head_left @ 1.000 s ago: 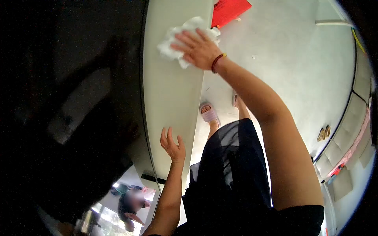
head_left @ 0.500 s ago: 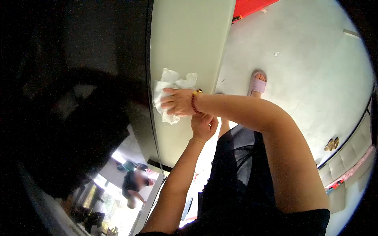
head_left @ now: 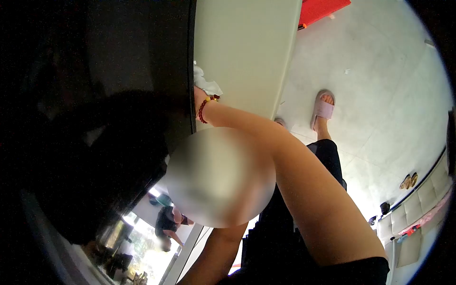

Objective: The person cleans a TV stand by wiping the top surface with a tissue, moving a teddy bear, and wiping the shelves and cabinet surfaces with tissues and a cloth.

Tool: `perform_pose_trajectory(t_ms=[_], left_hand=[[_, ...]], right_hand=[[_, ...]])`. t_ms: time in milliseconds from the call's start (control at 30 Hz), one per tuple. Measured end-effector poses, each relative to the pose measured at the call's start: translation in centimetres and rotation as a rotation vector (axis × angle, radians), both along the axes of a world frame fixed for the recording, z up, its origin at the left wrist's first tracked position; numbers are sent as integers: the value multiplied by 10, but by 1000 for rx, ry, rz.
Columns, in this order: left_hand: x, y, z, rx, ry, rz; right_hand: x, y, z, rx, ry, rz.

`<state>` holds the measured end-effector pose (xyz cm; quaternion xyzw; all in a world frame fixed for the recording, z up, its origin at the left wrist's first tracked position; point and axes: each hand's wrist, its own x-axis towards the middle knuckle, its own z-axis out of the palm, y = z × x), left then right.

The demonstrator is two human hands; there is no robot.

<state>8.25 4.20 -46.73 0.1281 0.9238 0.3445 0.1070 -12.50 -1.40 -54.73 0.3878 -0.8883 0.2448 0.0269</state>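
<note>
My right hand (head_left: 200,99), with a dark red beaded bracelet (head_left: 203,110) at the wrist, reaches in past the edge of a glossy black panel (head_left: 161,57). That panel hides its fingers. Next to the hand, a crumpled white tissue (head_left: 207,85) lies on a pale cabinet top (head_left: 242,52), part of it also behind the black edge. From below comes my left forearm (head_left: 213,251); a round blurred patch covers the left hand, so its fingers cannot be made out.
The glossy panel mirrors a person and a bright window (head_left: 142,237). Right of the cabinet is a pale floor (head_left: 380,95), with my foot in a pink slipper (head_left: 324,109). A red object (head_left: 320,12) is at the top, and brown shoes (head_left: 408,180) lie by a padded pale bench (head_left: 408,213).
My right hand has moved left and slightly up with the tissue, in behind the black edge. The cabinet and floor have shifted right in view. The left hand has become blurred out.
</note>
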Motion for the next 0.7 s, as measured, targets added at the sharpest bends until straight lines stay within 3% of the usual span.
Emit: perform_pose_trajectory(t_ms=[133, 233, 333, 367, 467, 533, 567, 667, 700], left_hand=[[-14, 3, 8, 10, 13, -56], [43, -51, -43, -247, 56, -335], [38, -51, -37, -347, 137, -430], [35, -48, -34, -228, 78, -336], [21, -30, -26, -278, 103, -273], [8, -17, -11, -339, -104, -297], [4, -15, -6, -372, -211, -307], [-8, -34, -20, -76, -8, 96], [-40, -31, 1, -114, -54, 121]], right_hand=[[6, 44, 26, 49, -38, -140], [20, 95, 42, 50, -58, -271], [25, 144, 42, 7, -116, -440], [26, 166, 40, 28, -163, -487], [32, 217, 45, -19, -145, -691], [42, 222, 47, 55, -195, -721], [50, 221, 50, 89, -224, -733], [90, 195, 25, -11, -153, -340], [91, 198, 27, -46, -172, -279]])
